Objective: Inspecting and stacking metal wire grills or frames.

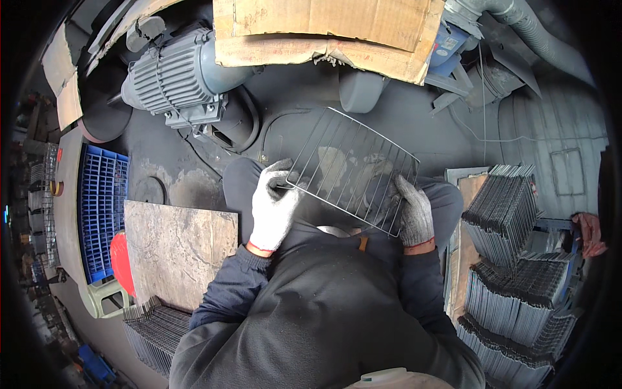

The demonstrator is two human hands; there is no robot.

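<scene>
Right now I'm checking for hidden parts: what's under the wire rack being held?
Through the wire rack, held by the left hand and right hand, the person's dark-trousered knees and dark floor show. Nothing more can be made out.

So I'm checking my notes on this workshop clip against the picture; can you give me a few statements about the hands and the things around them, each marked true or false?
1. Both gloved hands hold one wire rack. True: the left hand grips its left edge, the right hand its right.
2. The rack lies flat on the floor. False: it is held up over the person's lap.
3. Stacks of similar wire racks stand at the person's right. True.
4. A grey electric motor sits ahead and to the left. True.
5. The blue plastic crate is at the person's right. False: it is at the left.
</scene>
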